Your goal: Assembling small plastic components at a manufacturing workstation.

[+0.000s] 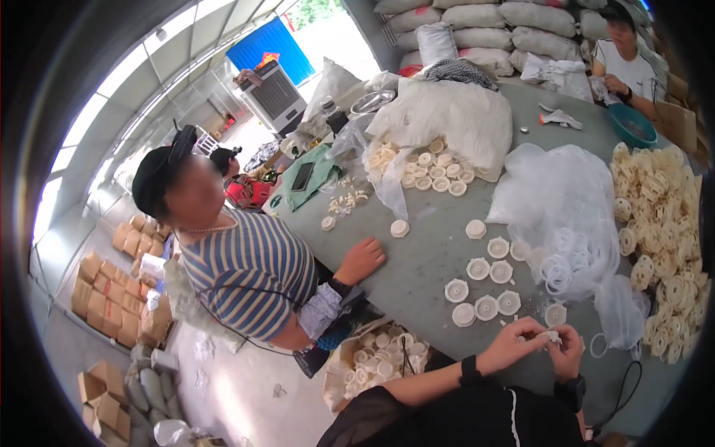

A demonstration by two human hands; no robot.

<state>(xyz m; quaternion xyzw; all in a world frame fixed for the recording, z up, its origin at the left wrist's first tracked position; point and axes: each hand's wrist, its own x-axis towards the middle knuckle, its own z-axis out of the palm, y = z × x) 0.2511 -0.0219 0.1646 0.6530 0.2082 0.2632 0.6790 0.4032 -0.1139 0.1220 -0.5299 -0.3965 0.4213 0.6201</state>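
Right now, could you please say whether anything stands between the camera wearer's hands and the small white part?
Nothing visible does: the left hand and the right hand both touch the small white part. A round white piece lies just beyond them on the table, not in between.

At one o'clock, pale sacks (pixel 477 39) lie stacked; at two, a teal bowl (pixel 637 137). At eleven, a grey air cooler (pixel 279 95) stands before a blue panel (pixel 264 46); at ten, a dark phone (pixel 302 176) rests on green cloth (pixel 322 170).
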